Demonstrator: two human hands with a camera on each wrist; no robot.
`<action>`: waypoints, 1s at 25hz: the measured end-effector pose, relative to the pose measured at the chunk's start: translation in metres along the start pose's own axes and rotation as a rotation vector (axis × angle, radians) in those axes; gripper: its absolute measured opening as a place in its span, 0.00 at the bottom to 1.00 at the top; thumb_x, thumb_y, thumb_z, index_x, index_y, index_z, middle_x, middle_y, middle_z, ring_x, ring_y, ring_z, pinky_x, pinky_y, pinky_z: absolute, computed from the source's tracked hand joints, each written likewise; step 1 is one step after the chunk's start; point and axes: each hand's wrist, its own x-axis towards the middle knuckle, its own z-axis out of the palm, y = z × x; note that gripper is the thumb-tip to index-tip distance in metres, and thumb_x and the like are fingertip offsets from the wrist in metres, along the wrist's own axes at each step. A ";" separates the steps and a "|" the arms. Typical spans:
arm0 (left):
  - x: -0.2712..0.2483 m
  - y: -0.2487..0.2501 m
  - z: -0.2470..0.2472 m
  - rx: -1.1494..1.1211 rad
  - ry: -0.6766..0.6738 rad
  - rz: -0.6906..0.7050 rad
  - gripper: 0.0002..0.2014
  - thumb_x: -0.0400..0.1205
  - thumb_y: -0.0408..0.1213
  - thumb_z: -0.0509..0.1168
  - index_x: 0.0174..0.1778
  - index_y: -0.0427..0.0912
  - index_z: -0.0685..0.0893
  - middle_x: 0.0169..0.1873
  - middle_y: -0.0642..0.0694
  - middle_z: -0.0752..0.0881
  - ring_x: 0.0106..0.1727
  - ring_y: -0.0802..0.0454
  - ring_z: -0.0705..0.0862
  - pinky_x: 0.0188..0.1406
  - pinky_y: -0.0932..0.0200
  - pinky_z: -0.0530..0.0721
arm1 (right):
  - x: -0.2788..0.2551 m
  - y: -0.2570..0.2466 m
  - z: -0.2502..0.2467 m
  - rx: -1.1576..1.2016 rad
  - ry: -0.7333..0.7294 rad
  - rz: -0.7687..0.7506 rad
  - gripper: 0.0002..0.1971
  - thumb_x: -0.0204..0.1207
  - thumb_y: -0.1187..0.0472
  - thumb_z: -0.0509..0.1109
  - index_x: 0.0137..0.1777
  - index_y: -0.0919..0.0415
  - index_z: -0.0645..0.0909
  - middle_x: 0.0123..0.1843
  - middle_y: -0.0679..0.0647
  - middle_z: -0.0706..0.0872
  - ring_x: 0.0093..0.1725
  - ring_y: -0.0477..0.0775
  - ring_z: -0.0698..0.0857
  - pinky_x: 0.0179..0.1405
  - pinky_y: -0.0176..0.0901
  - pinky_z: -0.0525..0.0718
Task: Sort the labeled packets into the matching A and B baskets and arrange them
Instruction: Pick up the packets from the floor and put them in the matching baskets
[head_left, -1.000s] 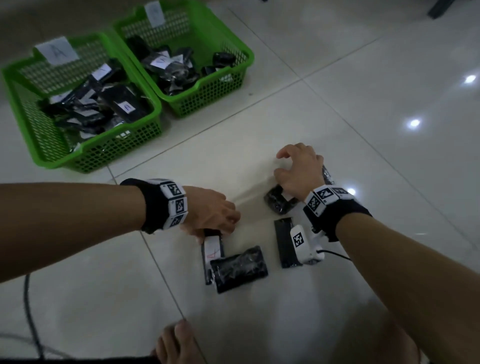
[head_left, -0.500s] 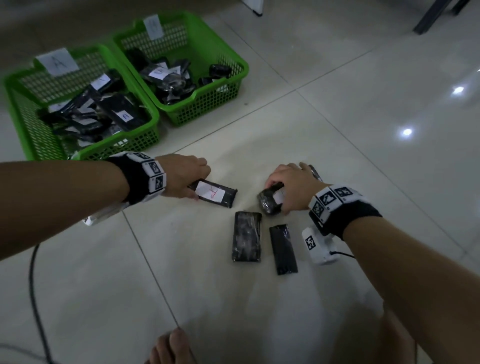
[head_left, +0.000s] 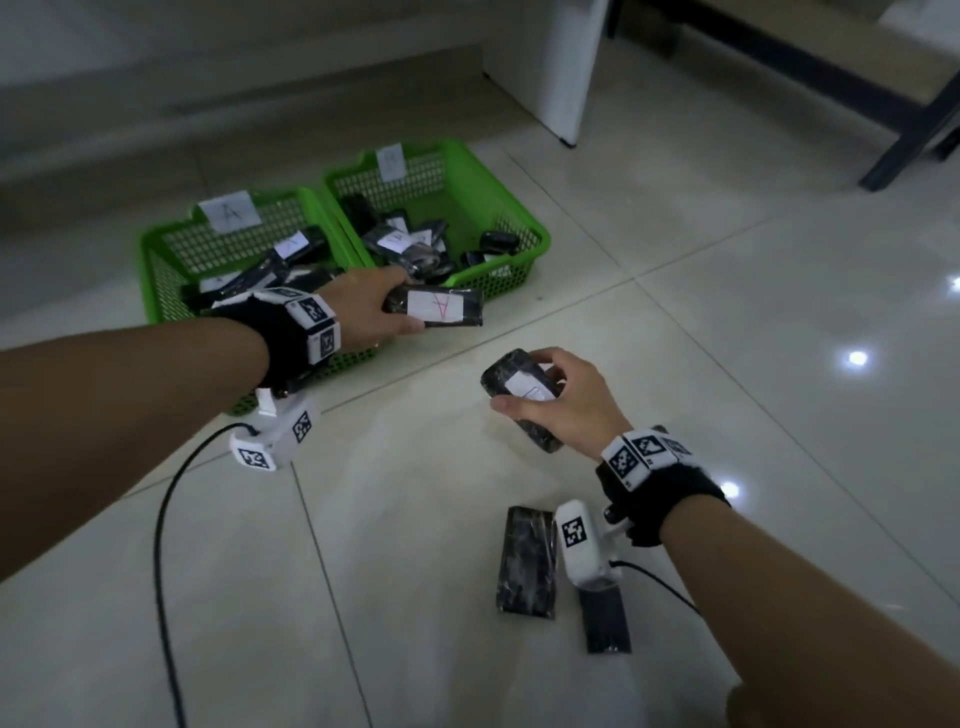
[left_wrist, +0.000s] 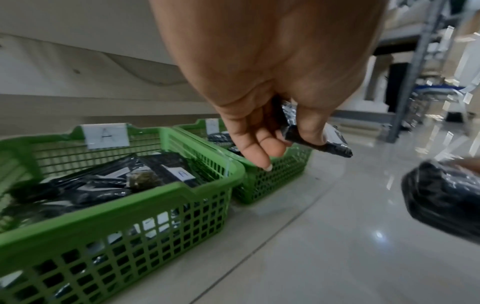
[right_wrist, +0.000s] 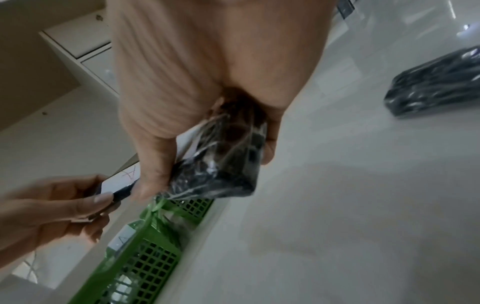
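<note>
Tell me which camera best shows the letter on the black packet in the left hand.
Head view: the black plastic-wrapped packet faces the camera, its white label showing a red A, gripped by the left hand. Left wrist shows only the packet's edge below the fingers. Right wrist catches part of the label, blurred.

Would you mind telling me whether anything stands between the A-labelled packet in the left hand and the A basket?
Nothing visible does. The left hand holds the packet in the air by the A basket, whose top is open, with packets already inside.

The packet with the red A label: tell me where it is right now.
In the head view the A packet is off the floor, gripped by the left hand just in front of the two green baskets, near where they meet.
</note>
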 end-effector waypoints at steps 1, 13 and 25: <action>-0.001 -0.004 -0.008 -0.059 0.042 -0.034 0.14 0.81 0.49 0.72 0.53 0.49 0.76 0.39 0.52 0.80 0.39 0.50 0.79 0.30 0.60 0.70 | 0.004 -0.006 0.004 0.060 -0.002 0.028 0.24 0.63 0.40 0.86 0.54 0.50 0.85 0.44 0.47 0.90 0.42 0.48 0.90 0.42 0.43 0.90; -0.013 -0.109 -0.024 -0.225 0.393 -0.541 0.22 0.83 0.49 0.66 0.69 0.42 0.75 0.54 0.40 0.87 0.48 0.39 0.85 0.41 0.55 0.80 | 0.097 -0.079 0.042 0.449 -0.024 0.192 0.27 0.64 0.48 0.85 0.59 0.62 0.85 0.51 0.60 0.93 0.43 0.57 0.91 0.31 0.44 0.86; -0.012 -0.138 0.024 0.107 0.254 -0.462 0.26 0.86 0.39 0.58 0.83 0.52 0.64 0.73 0.42 0.72 0.72 0.39 0.73 0.68 0.39 0.79 | 0.187 -0.111 0.066 -0.504 0.377 -0.163 0.22 0.75 0.44 0.77 0.60 0.57 0.78 0.57 0.57 0.85 0.62 0.64 0.79 0.65 0.58 0.77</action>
